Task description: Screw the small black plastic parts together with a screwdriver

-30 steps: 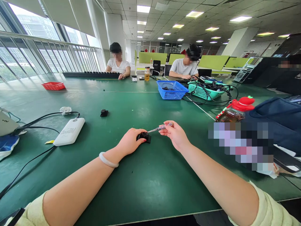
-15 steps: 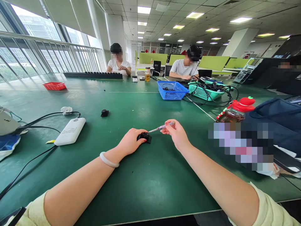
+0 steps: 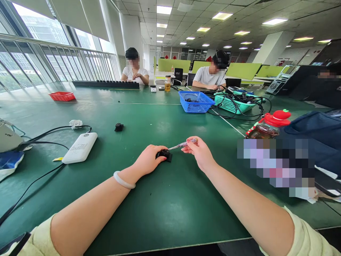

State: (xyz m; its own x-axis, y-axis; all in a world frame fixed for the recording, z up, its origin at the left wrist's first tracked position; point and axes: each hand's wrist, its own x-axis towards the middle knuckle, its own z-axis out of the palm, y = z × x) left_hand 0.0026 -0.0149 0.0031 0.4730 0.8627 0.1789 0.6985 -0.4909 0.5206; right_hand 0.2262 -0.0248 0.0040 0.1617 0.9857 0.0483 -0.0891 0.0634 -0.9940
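My left hand (image 3: 149, 160) is closed round a small black part (image 3: 167, 155) on the green table (image 3: 170, 209), with thumb and fingers on either side of it. What kind of part it is I cannot make out. Pinched in my right hand (image 3: 199, 153) is a screwdriver (image 3: 183, 144) with a clear, purplish handle. Its thin metal shaft slants down to the left, and the tip meets the top of the black part beside my left thumb. A similar small black part (image 3: 119, 127) lies farther off to the left.
At left are a white power bank (image 3: 80, 148) with black cables and a red tray (image 3: 62, 96). Blue (image 3: 196, 102) and green (image 3: 234, 103) baskets, the latter with tangled cables, stand ahead. A red-lidded bottle (image 3: 266, 126) and dark bag are at right. Two people sit across the table.
The view has shifted very slightly. Both hands, the screwdriver and the black part hold nearly the same positions.
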